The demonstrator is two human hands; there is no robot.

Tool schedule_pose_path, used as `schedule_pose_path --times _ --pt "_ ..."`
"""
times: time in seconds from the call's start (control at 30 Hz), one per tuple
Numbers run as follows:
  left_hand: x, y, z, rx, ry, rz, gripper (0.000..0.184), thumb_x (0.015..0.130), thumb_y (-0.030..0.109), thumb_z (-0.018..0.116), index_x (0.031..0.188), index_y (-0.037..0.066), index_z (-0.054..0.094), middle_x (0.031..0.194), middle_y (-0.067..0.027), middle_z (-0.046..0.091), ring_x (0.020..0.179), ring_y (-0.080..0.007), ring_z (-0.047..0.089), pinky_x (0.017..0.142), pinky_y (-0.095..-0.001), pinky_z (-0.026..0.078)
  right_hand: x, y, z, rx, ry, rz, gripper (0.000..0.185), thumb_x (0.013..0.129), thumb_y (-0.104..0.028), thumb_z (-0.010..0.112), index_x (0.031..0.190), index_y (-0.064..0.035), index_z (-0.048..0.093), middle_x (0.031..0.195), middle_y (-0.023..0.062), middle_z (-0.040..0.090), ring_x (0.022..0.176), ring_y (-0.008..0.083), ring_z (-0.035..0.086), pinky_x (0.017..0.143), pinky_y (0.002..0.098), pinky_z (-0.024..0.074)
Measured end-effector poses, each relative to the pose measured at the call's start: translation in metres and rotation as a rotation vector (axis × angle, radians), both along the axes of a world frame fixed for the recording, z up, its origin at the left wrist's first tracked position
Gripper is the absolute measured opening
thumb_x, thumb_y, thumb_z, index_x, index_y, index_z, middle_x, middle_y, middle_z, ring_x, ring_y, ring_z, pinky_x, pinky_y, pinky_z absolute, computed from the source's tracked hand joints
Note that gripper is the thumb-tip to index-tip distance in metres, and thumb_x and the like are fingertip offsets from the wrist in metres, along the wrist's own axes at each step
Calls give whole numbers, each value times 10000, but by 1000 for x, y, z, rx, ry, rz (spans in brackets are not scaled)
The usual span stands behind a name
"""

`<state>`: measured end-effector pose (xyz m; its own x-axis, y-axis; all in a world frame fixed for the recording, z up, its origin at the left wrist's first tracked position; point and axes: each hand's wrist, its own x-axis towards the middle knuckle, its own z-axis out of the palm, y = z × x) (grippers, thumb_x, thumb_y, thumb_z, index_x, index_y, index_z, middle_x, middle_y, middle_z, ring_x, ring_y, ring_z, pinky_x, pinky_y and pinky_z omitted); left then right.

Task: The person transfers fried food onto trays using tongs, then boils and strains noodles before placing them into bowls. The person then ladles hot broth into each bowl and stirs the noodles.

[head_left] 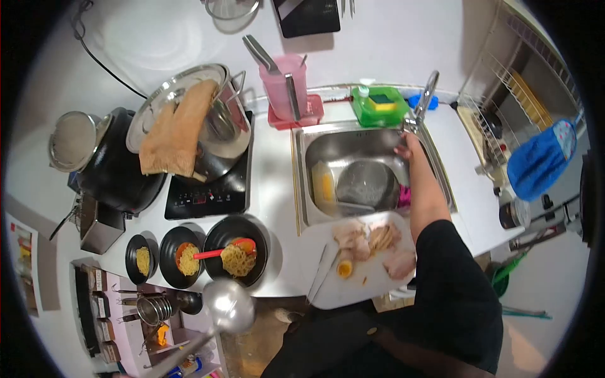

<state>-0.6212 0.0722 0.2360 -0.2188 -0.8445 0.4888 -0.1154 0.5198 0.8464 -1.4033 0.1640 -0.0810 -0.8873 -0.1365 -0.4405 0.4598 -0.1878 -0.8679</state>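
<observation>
My right hand (408, 146) reaches over the back right of the sink (353, 138), its fingers on the base of the metal faucet (430, 91). In the sink are a round, wet, greyish item (367, 185) and a yellowish container (324, 186). A white board (340, 291) at the sink's front edge carries meat pieces (351, 239), half an egg (344, 269) and metal tongs (324, 274). My left hand is out of view; a metal ladle (228, 306) rises from the bottom left, over the counter's front edge.
Three black bowls with noodles (142, 259) (188, 258) (238, 259) line the counter front. Behind them, a large steel pot (228, 135) with a brown cloth (176, 132) stands on an induction cooker (208, 198). A pink container (283, 82) and green tray (380, 107) are behind the sink.
</observation>
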Motion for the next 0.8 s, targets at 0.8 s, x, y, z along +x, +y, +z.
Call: schedule_pose_path --times 0.8 --pt "-480 -3 -73 173 -135 -801 224 973 242 414 909 28 424 825 -94 589 683 -166 625 642 -284 530 -18 73 65 877 1151 800 517 721 -61 495 1237 -36 521 1281 178 488 1183 340 452 1011 368 351"
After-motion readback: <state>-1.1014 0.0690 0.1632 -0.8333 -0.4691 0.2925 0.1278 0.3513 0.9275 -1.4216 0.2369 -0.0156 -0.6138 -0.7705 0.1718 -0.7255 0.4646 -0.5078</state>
